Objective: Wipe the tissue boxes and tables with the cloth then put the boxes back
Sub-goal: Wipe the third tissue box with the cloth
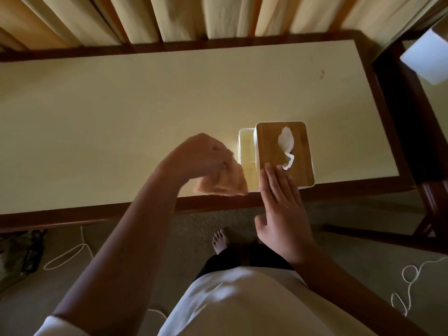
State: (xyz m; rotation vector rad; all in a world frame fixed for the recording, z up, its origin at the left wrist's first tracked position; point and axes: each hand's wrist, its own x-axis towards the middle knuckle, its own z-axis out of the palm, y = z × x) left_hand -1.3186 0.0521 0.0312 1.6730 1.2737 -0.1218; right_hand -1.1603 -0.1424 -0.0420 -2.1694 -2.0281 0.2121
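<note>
Your left hand [203, 154] grips the cloth [226, 183]; your right hand [281, 209], fingers straight, touches the box [283, 151] lid.

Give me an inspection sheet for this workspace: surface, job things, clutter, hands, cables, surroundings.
Surface: cream table with a dark wood rim; small brown spots towards the far right.
Job's things: tissue box with a wooden lid, a tissue sticking out, near the front edge; orange cloth, blurred, by the front edge.
Clutter: nothing seen.
Hands: left hand grips the cloth; right hand rests straight fingers on the box lid.
Cables: white cords loop on the floor, left and right.
Surroundings: curtains behind; white box at far right; carpet.
</note>
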